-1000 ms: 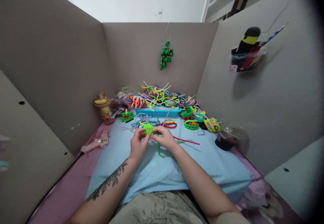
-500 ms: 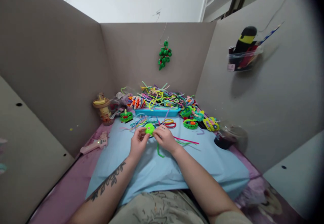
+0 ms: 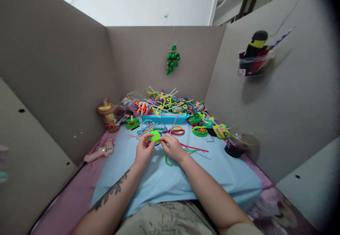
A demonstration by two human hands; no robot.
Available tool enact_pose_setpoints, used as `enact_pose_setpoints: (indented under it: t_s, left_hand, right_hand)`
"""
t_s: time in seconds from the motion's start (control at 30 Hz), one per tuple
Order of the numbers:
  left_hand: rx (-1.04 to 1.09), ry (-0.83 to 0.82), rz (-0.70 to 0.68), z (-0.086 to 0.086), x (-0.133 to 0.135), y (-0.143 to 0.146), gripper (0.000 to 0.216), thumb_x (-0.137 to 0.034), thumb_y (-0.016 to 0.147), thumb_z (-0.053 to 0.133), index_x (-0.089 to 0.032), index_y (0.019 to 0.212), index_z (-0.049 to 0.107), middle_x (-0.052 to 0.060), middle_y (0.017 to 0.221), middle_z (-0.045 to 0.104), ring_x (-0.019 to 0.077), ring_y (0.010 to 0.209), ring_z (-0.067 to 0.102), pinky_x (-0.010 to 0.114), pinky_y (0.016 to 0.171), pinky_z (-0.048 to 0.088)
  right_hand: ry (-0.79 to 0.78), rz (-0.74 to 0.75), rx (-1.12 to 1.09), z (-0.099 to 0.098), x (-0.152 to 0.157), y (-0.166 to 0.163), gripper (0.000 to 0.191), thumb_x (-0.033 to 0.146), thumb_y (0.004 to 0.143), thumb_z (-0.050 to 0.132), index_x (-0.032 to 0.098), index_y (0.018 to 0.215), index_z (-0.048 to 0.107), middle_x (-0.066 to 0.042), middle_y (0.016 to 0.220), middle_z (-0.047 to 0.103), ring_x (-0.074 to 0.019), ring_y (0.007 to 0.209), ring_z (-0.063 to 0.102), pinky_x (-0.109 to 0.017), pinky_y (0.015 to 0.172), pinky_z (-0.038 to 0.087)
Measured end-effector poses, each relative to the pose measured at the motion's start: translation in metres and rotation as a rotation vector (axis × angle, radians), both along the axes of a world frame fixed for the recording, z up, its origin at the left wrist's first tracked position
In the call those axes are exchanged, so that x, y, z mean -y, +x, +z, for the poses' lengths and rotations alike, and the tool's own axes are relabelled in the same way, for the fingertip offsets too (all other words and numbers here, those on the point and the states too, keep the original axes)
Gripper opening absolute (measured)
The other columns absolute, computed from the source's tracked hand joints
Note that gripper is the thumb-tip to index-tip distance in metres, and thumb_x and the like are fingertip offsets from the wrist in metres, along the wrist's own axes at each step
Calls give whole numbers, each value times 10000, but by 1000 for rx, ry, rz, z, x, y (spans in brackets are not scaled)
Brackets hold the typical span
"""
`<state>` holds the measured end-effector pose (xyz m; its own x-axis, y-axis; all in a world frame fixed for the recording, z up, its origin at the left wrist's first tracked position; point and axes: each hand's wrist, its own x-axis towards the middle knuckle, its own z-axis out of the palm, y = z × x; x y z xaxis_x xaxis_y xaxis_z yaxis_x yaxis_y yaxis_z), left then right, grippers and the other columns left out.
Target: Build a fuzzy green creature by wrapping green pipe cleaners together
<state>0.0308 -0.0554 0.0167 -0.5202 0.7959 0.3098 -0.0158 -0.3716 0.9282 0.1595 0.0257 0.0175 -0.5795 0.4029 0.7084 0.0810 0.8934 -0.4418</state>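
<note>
A small lime-green pipe-cleaner piece is held above the blue cloth. My left hand grips its left side between thumb and fingers. On its right edge, my right hand pinches with thumb and forefinger; what lies in that pinch is too small to make out. Below and right of the right hand lie a green pipe cleaner and a magenta pipe cleaner. Red-handled scissors rest just behind the hands, beside loose pipe cleaners.
A blue tray heaped with pipe cleaners stands at the back. Finished fuzzy figures sit to its right, and a green one to its left. A pink glue gun lies left; a dark cup stands right.
The lime-green piece has shifted slightly left and tilted in my hands. My right fingers have moved a little left with it. The rest of the table looks the same.
</note>
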Motion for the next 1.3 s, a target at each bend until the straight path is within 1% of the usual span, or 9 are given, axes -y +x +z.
enact_pose_setpoints:
  t_s: [0.13,0.37,0.67,0.93,1.07,1.13,1.2,1.27,1.3]
  left_hand:
    - [9,-42,-25,-2,-1,-1,340,-285,657,712,-188,940,551,-25,639,591,117,594,552,207,570,395]
    - [5,-15,27,0,0,-3,301,-264,657,706,-183,903,551,-41,605,554,106,567,520,204,555,369]
    - [50,-55,-36,-2,-2,-5,309,-251,618,729,-175,872,571,-35,617,580,106,569,522,207,561,367]
    - [24,-43,-74,-2,-1,-7,314,-284,648,711,-173,900,560,-15,688,598,105,605,523,206,576,374]
    - [-44,-69,-71,-6,-3,-9,332,-323,680,680,-172,949,558,-2,709,597,120,631,538,220,584,398]
    - [-117,-67,-4,-8,-3,-9,349,-335,705,655,-178,1001,559,42,858,620,142,725,567,235,611,429]
    - [-216,-40,142,-8,-2,-8,343,-336,715,647,-191,1017,571,75,1015,594,166,849,572,248,654,454]
    - [-285,-30,251,-8,0,-7,319,-335,720,647,-197,999,579,70,996,594,166,858,572,244,654,454]
    - [-288,-43,248,-8,0,-6,319,-335,721,648,-194,997,574,58,922,609,160,813,579,240,636,448]
  right_hand:
    - [122,-25,70,1,1,1,176,166,868,440,202,880,612,-67,815,603,-203,824,548,-330,740,445]
    - [40,-50,84,-3,-1,2,160,176,861,480,215,951,606,-53,868,603,-166,783,583,-268,692,445]
    - [184,-161,74,2,-9,6,112,256,853,540,212,857,644,-48,817,615,-176,793,571,-303,719,398]
    - [-75,-99,-68,1,-9,3,77,263,795,615,196,816,645,-34,790,590,-168,781,567,-281,714,432]
    - [-208,-39,-91,-1,-10,0,81,248,777,626,185,738,658,-11,714,570,-134,680,546,-242,632,420]
    - [-242,-40,-100,-2,-10,-2,106,239,771,623,182,687,653,-3,682,557,-124,651,533,-233,606,405]
    - [-258,-63,-130,-2,-9,-3,119,228,761,621,180,654,641,2,666,549,-121,644,525,-231,600,395]
    - [-272,-85,-169,-2,-8,-4,124,216,754,617,177,637,631,6,657,541,-119,639,515,-229,597,390]
    - [-281,-92,-185,-1,-8,-4,126,212,752,615,175,632,627,7,652,537,-118,638,510,-228,598,390]
